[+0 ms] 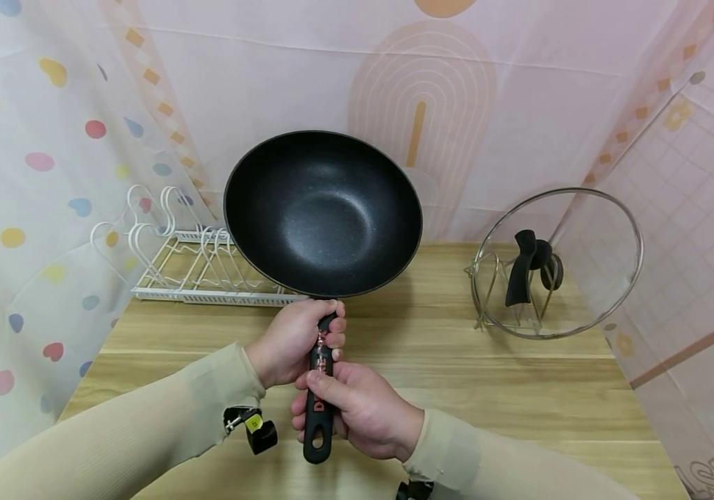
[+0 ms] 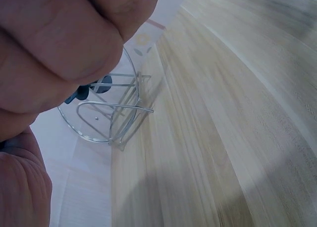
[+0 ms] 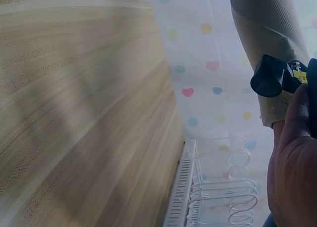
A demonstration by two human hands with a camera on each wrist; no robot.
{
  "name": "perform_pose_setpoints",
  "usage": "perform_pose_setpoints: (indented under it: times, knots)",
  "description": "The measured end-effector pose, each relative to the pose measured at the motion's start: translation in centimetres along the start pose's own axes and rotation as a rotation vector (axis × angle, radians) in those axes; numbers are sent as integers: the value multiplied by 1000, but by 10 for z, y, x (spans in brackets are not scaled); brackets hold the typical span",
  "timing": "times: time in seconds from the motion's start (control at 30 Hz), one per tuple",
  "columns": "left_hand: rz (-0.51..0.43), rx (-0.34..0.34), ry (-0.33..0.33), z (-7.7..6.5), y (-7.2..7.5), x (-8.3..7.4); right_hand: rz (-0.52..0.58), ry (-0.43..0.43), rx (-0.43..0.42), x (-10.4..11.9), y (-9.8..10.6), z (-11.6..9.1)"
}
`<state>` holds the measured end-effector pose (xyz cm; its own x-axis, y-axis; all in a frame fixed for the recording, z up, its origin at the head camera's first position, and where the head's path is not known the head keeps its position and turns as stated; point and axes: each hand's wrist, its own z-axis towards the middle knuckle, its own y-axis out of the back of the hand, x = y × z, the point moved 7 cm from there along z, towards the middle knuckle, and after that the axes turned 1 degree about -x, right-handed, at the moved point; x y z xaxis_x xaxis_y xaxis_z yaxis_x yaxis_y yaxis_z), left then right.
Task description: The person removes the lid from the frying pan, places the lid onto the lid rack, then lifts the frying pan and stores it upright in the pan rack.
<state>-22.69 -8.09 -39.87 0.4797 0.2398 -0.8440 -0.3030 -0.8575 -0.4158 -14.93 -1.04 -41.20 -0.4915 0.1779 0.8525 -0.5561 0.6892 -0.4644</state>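
Observation:
A black wok (image 1: 326, 215) is held up over the table, its hollow inside facing me and its long black handle (image 1: 318, 423) pointing toward me. My left hand (image 1: 291, 340) grips the handle close to the pan, fingers wrapped around it. Just below, my right hand (image 1: 369, 406) grips the lower part of the handle with the thumb lying across the top. Red lettering on the handle is partly covered by the fingers. In the left wrist view, curled fingers (image 2: 59, 44) of the left hand fill the upper left corner.
A white wire dish rack (image 1: 219, 297) stands at the back left, partly behind the wok. At the right, a glass lid (image 1: 635, 271) with a black knob leans in a metal wire stand (image 1: 485, 292). Patterned curtains (image 1: 38, 201) enclose the wooden table (image 1: 507, 410).

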Motion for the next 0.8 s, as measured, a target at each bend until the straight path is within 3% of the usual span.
perform_pose_setpoints:
  times: [0.8]
  knots:
    - [13,-34,-3,-7,11,-1,-27,16,-37,-4,1,3]
